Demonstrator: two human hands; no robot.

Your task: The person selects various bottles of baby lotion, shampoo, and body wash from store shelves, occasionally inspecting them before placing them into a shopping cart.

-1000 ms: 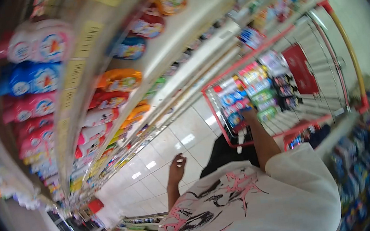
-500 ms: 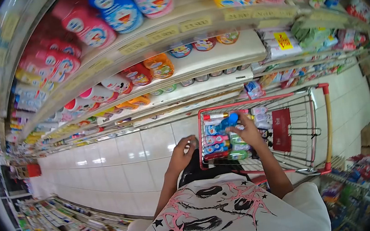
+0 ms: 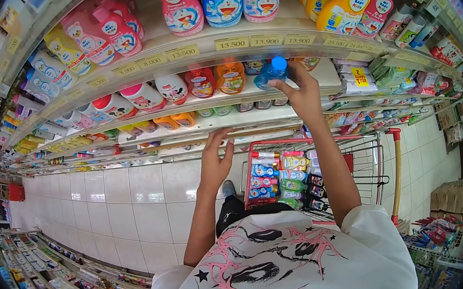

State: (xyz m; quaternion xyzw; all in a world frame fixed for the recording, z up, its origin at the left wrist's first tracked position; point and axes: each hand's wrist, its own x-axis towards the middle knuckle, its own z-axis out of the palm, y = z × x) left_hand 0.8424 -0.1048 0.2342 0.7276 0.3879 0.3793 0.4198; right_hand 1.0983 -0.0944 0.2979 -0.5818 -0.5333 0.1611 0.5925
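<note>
My right hand [image 3: 299, 88] is closed round a small blue bottle [image 3: 272, 73] with a bright blue cap, held upright in front of the second shelf [image 3: 320, 74]. Just left of the bottle on that shelf stand an orange bottle [image 3: 231, 79] and a red bottle [image 3: 200, 83]. With nothing in it, my left hand [image 3: 216, 157] is raised before the lower shelves, its fingers apart. Below my right forearm, several rows of bottles [image 3: 293, 175] lie in the red-rimmed shopping cart [image 3: 310, 138].
Above runs a shelf of large pink, blue, white and yellow bottles [image 3: 222, 0] over price tags [image 3: 231, 43]. More stocked racks [image 3: 76, 282] stand at the lower left. Cardboard boxes [image 3: 455, 197] are at the right. White floor tiles [image 3: 119, 214] lie left of my legs.
The view has turned toward the shelves. My right hand has lifted the blue bottle from over the cart to the shelf. My left hand has risen and its fingers have spread.
</note>
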